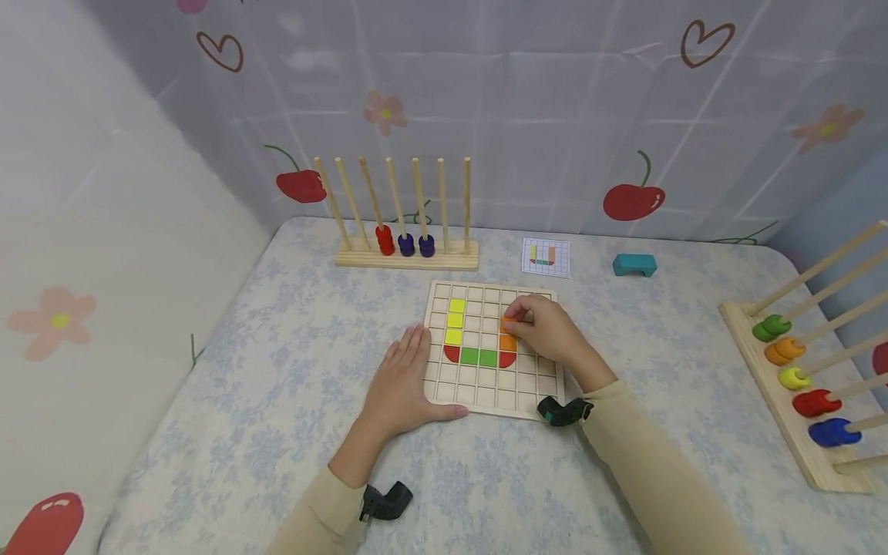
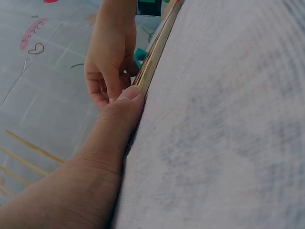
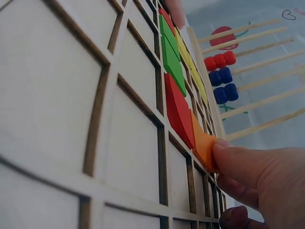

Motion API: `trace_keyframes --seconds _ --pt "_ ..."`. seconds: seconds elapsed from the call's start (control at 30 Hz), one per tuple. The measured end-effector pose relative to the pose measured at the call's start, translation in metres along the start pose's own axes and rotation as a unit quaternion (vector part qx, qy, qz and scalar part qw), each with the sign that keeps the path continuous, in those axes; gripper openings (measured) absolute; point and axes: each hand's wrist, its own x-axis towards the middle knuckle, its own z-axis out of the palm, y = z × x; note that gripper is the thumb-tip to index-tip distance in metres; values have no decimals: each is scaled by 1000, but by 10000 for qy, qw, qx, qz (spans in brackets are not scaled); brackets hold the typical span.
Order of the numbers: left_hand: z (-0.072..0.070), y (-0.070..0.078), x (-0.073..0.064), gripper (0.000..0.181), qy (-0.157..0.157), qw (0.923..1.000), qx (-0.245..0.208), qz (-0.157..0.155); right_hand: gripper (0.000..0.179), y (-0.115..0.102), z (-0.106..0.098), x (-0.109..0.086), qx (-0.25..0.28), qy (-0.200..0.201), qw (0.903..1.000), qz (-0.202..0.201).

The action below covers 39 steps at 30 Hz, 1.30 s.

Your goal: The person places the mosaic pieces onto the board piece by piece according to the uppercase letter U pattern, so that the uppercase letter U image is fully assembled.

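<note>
A wooden grid board (image 1: pixel 486 389) lies on the table, bearing three yellow tiles (image 1: pixel 454 320), two green tiles (image 1: pixel 479 357), red rounded corner tiles (image 1: pixel 507 360) and an orange tile (image 1: pixel 508 343). My right hand (image 1: pixel 551 327) pinches an orange tile (image 1: pixel 509 325) between thumb and fingers in the right column, above the red corner. In the right wrist view the thumb (image 3: pixel 228 150) touches orange at the board's surface; whether that tile is fully seated is hidden. My left hand (image 1: pixel 402 389) rests with straight fingers at the board's left edge, thumb along its front edge.
A pattern card (image 1: pixel 546 257) and a teal bridge-shaped block (image 1: pixel 634 265) lie behind the board. A peg rack (image 1: pixel 409 260) with red and dark blue beads stands at the back left. Another rack (image 1: pixel 798 416) with coloured beads is at the right edge.
</note>
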Motion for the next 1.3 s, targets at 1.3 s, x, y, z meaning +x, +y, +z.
trace_keyframes --seconds 1.3 --pt "4 -3 2 140 -99 9999 72 -44 19 55 -53 -107 -438 150 9981 -413"
